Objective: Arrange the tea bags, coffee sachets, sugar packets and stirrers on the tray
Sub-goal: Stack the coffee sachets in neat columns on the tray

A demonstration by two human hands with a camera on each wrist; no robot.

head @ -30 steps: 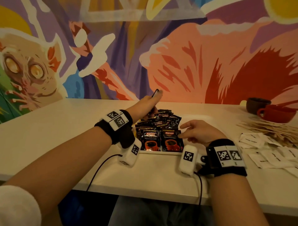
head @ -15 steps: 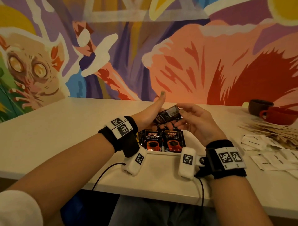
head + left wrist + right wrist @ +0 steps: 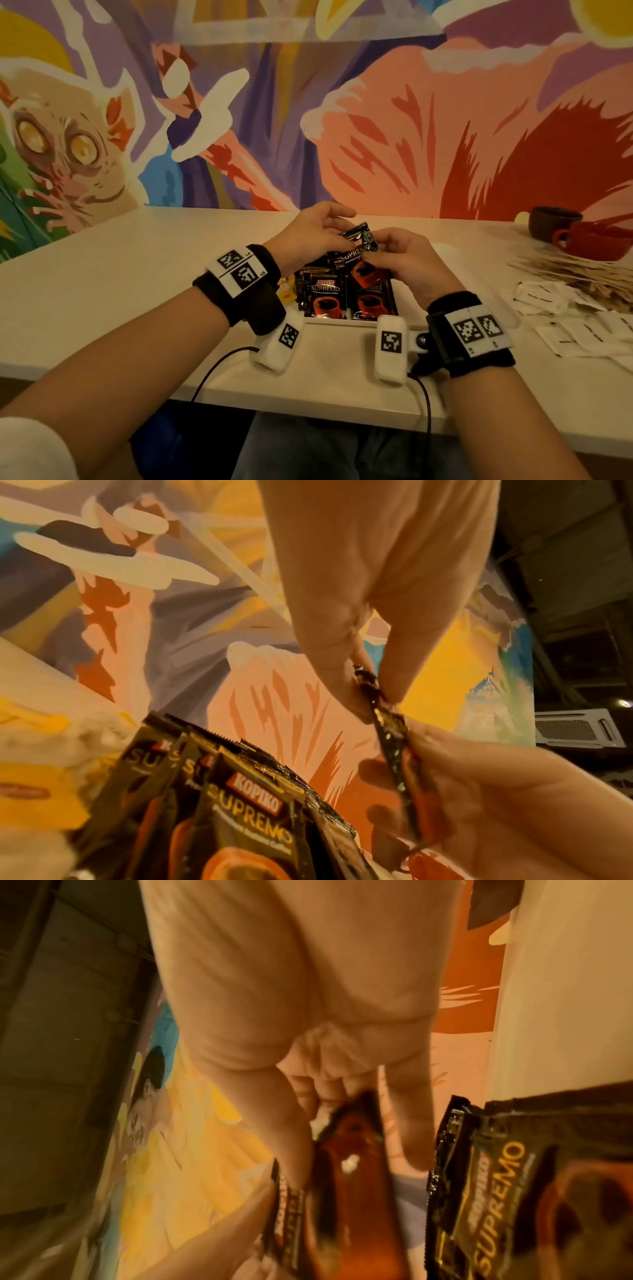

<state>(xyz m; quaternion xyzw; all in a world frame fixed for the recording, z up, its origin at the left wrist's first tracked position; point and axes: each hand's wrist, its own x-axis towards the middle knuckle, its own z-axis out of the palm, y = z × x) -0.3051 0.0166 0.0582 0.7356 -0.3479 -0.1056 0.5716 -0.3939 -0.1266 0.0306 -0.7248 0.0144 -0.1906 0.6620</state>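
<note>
Both hands meet above the tray [image 3: 346,321], forearms reaching in from the near table [image 3: 102,274] edge. The left hand [image 3: 308,233] pinches the upper end of one coffee sachet [image 3: 359,246] between thumb and fingers [image 3: 329,653]; the right hand [image 3: 407,260], fingers curled, grips its lower end. The sachet is held tilted, just above the sachets [image 3: 325,294] standing packed in the tray. Sugar packets [image 3: 582,329] and stirrers [image 3: 575,270] lie on the table to the right, apart from the tray, near two cups [image 3: 582,236].
</note>
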